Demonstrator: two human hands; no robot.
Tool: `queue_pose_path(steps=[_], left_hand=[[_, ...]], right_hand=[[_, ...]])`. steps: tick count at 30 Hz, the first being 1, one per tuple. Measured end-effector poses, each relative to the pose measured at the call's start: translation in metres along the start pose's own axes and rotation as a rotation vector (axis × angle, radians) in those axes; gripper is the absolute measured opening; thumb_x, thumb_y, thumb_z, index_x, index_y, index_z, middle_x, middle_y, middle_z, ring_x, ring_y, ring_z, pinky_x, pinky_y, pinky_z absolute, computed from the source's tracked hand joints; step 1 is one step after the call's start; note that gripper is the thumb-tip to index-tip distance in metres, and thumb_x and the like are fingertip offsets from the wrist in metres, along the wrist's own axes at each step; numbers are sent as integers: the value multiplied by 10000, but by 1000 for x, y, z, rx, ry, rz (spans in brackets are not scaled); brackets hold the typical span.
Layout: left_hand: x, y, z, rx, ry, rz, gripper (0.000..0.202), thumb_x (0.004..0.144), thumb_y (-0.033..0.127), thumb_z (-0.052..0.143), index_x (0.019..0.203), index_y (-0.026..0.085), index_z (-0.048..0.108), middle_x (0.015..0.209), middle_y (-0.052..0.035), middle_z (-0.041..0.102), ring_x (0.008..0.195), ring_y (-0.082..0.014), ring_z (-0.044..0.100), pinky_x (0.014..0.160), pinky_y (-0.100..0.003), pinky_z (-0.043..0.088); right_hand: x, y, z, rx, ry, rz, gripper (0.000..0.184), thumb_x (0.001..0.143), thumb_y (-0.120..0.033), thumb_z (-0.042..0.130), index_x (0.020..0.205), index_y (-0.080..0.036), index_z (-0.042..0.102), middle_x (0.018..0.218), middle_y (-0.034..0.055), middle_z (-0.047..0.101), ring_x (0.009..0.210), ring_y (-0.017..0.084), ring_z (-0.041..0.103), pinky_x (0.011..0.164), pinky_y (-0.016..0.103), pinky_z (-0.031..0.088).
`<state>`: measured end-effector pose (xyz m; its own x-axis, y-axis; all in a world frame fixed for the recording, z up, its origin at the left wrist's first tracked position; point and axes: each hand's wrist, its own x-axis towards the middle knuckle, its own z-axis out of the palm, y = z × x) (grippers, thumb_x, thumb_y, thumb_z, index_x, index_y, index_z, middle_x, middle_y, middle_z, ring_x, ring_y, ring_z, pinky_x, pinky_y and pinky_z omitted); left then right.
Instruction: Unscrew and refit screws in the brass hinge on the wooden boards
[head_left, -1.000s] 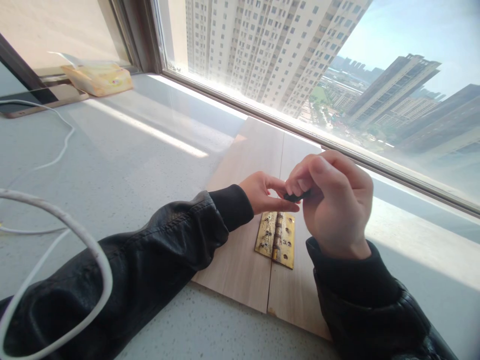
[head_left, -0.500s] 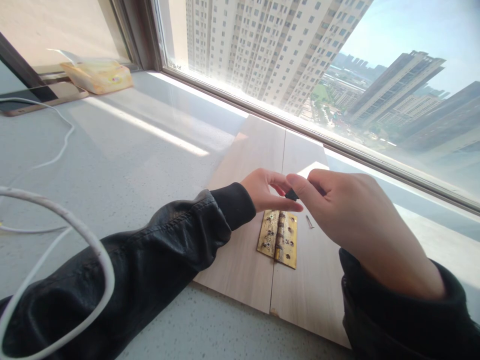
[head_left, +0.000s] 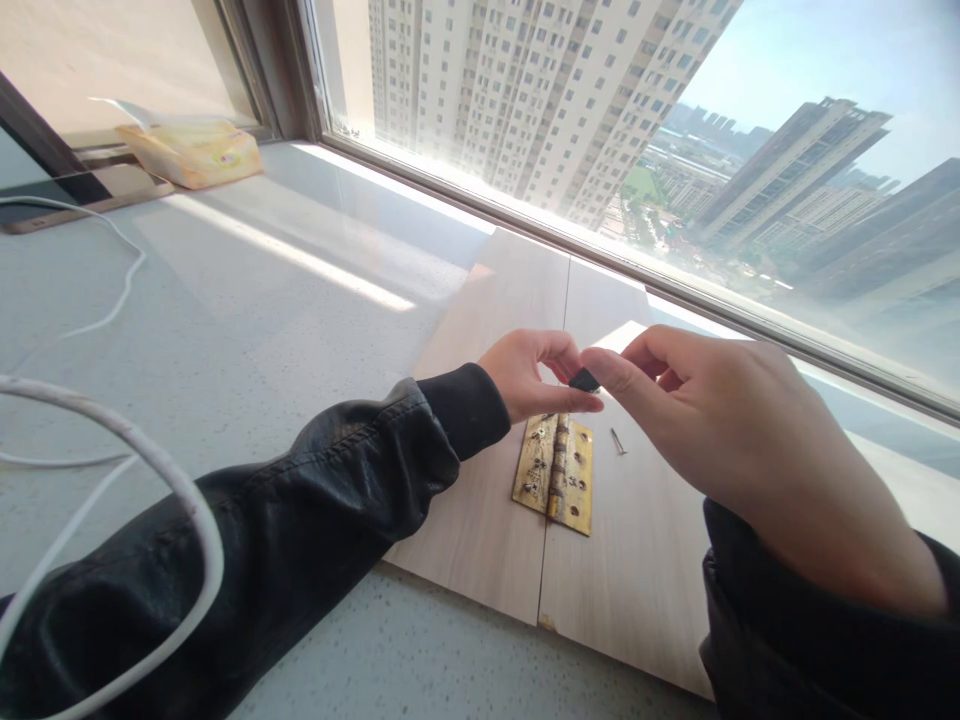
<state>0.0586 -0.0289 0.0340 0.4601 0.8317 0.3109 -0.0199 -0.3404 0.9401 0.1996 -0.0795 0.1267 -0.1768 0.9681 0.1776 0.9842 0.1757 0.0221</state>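
Observation:
A small black piece [head_left: 584, 379], its kind partly hidden by fingers, is held between my two hands above the boards. My left hand [head_left: 529, 375] reaches in from the left, its thumb and fingers closed around the piece in a loose ring. On the other side, my right hand [head_left: 709, 410] pinches the piece's near end with thumb and forefinger. Below them lies an open brass hinge [head_left: 553, 475], worn and stained, across the seam of two pale wooden boards [head_left: 480, 530]. Screw heads show in its left leaf; holes show in the right leaf. A loose screw [head_left: 618, 441] rests right of the hinge.
The boards lie on a speckled white sill [head_left: 330, 640] beside a window. A thick white cable [head_left: 202, 540] loops over my left sleeve. Back left are a tissue pack [head_left: 191, 155] and a phone [head_left: 82, 200] with a thin white cord [head_left: 135, 265] near it.
My right hand has shifted slightly to the right, and its fingers have spread a little from the thumb. The left hand stays almost in place. The hinge and screw have not moved on the boards.

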Motion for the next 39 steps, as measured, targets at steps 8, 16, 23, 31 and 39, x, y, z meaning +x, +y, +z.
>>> queue_pose_path(steps=[8, 16, 23, 31, 39], left_hand=[[0, 0, 2, -47, -36, 18, 298, 608, 242, 742, 838, 116, 598, 776, -21, 626, 709, -103, 558, 635, -235, 439], [-2, 3, 1, 24, -26, 67, 235, 644, 278, 723, 788, 99, 671, 701, -22, 642, 687, -105, 557, 661, -243, 438], [-2, 2, 2, 46, -80, 19, 281, 655, 300, 701, 864, 123, 637, 795, -27, 650, 768, -135, 572, 652, -255, 440], [-4, 1, 0, 24, -61, 32, 281, 649, 311, 712, 839, 105, 693, 727, -41, 671, 728, -141, 592, 678, -270, 455], [0, -2, 2, -32, -78, -12, 299, 620, 316, 715, 844, 141, 624, 805, -18, 631, 791, -137, 560, 679, -261, 438]], right_hand=[[0, -8, 2, -62, -61, 34, 423, 826, -448, 363, 477, -209, 345, 442, 9, 402, 425, 135, 316, 421, 278, 242], [1, -6, 1, -107, -115, 49, 433, 822, -511, 335, 510, -224, 424, 494, 26, 481, 457, 164, 374, 442, 285, 260], [-1, -4, 5, -124, -132, -12, 441, 846, -560, 299, 594, -226, 440, 522, 17, 474, 472, 155, 357, 453, 290, 263], [-2, -5, 4, -19, -118, -59, 315, 818, -530, 401, 805, -253, 551, 598, 5, 535, 544, 172, 455, 495, 285, 298], [-4, -5, 5, 51, -12, -153, 217, 833, -354, 437, 734, -233, 587, 461, -24, 445, 438, 136, 371, 459, 274, 253]])
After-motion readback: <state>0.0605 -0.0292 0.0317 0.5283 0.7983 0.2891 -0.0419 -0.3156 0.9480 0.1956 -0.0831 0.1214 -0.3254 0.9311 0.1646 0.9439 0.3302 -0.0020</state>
